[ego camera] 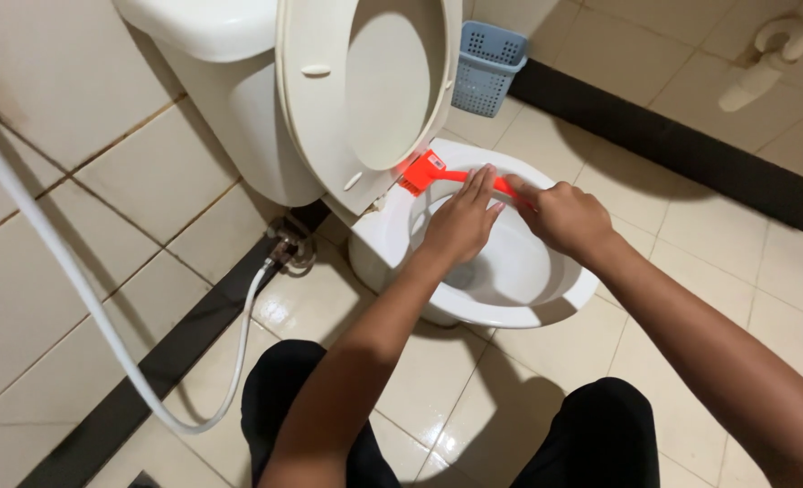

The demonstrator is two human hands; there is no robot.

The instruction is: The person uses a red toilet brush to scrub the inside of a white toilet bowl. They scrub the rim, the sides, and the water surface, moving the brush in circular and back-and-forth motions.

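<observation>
An orange adjustable wrench (430,171) lies across the back rim of a white toilet bowl (564,291), its jaw by the seat hinge. My right hand (560,216) grips the wrench handle. My left hand (463,220) rests over the middle of the handle, its fingers stretched flat along it. The toilet seat and lid (365,90) stand raised against the cistern (212,36).
A white hose (76,280) runs from the tiled wall to a valve (286,244) at the floor left of the toilet. A blue perforated basket (485,68) stands behind the bowl. A white drain pipe (772,59) is at top right. My knees in black trousers are at the bottom.
</observation>
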